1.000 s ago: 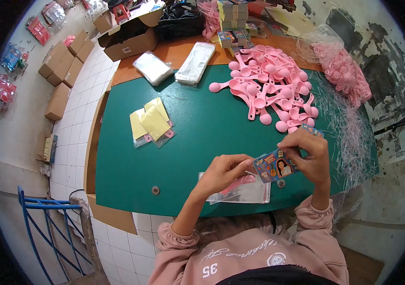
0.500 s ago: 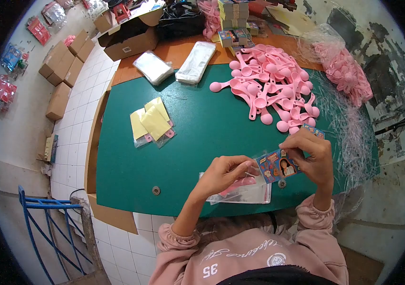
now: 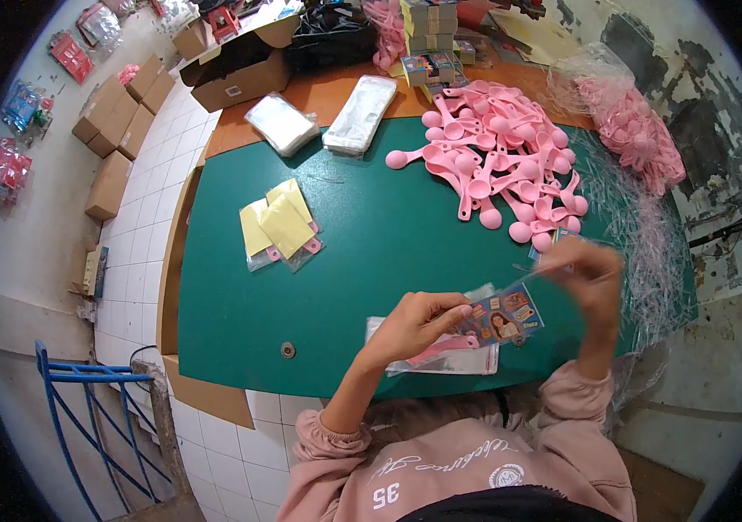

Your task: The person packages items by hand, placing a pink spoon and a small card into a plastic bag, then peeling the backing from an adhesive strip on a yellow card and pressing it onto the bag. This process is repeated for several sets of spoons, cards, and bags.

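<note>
Card point(image 3: 510, 322) partly under left hand point(image 3: 423, 324); right hand point(image 3: 588, 268) blurred.

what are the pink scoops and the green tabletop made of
The pink scoops look like moulded plastic, satin, from their even colour and soft highlights. The green tabletop looks smooth with a faint sheen; vinyl or painted board, I can't tell which.

Card point(image 3: 506, 322) above table's point(image 3: 362, 235) near side, scoops point(image 3: 484, 167) behind, packets point(image 3: 286, 226) left, bag stacks point(image 3: 359, 115) behind packets
</note>
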